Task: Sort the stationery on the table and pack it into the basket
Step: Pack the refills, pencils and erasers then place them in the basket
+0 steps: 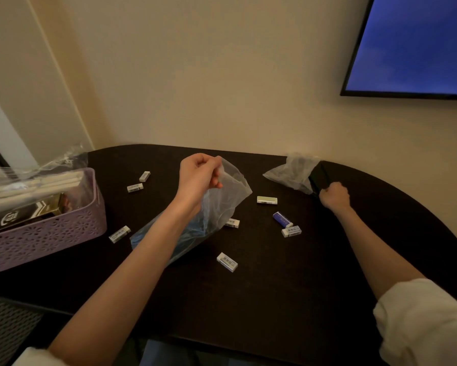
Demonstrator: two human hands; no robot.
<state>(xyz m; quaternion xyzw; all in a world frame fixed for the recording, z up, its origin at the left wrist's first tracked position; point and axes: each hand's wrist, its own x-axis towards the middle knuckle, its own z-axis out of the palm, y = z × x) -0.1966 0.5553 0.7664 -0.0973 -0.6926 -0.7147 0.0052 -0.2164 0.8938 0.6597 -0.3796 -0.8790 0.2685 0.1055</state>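
Observation:
My left hand [199, 175] pinches the top edge of a clear plastic bag [230, 202] and holds it up over the dark table [275, 286]; blue items show through its lower part. My right hand [334, 195] grips dark thin objects [317, 178] that stick out of a second clear bag [292, 171] at the back right. Several white erasers lie loose on the table, among them one [227, 262] near the front and one [267, 200] in the middle. A blue eraser [283, 219] lies to the right. The purple basket [48, 233] stands at the left.
The basket holds white sticks in plastic wrap [32, 186] and a dark box [29, 212]. A wall-mounted screen [412, 46] glows blue at the upper right. The table's curved edge runs along the right and front.

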